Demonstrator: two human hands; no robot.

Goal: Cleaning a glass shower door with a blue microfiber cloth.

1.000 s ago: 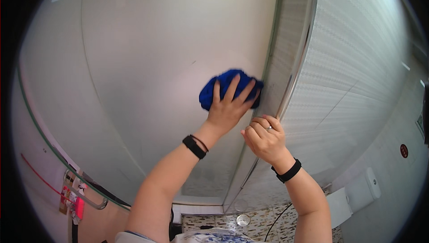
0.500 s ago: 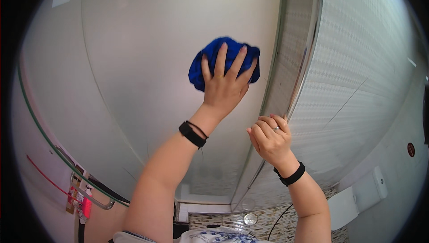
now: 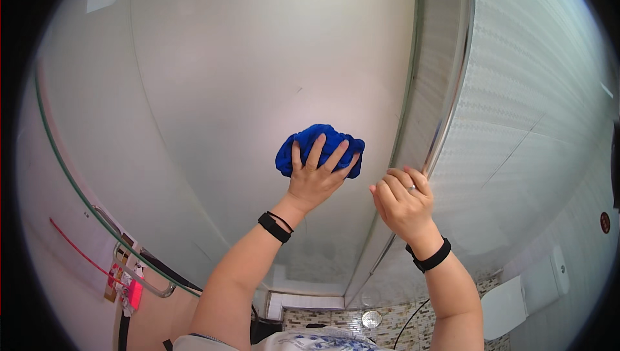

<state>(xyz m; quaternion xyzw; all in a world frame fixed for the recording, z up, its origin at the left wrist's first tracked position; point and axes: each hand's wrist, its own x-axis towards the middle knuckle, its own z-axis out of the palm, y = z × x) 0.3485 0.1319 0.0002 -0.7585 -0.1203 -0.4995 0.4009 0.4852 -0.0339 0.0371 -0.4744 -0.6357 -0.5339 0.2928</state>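
Observation:
My left hand [image 3: 314,184] lies over a crumpled blue cloth [image 3: 330,136], fingers spread, pressing it against a large frosted glass panel [image 3: 258,60]. Some of the cloth bulges out past my fingertips and on both sides of the hand. Lower and to the right, my right hand [image 3: 407,206] is closed, its fingers curled at the edge of the metal-trimmed glass frame [image 3: 451,109]. The fingertips are partly hidden, so how far they reach around that edge cannot be seen. Both wrists carry black bands.
A textured pale wall panel [image 3: 529,92] rises on the right. A white toilet [image 3: 507,309] stands at the lower right. Below are mosaic tiles [image 3: 310,319] with a round drain [image 3: 371,319]. At the lower left, a metal bar handle [image 3: 145,280] sits by a green glass edge and a pink item [image 3: 135,294].
My left hand has slid the blue cloth down the glass, toward me. The right hand stays closed at the frame edge; the whole view has shifted slightly.

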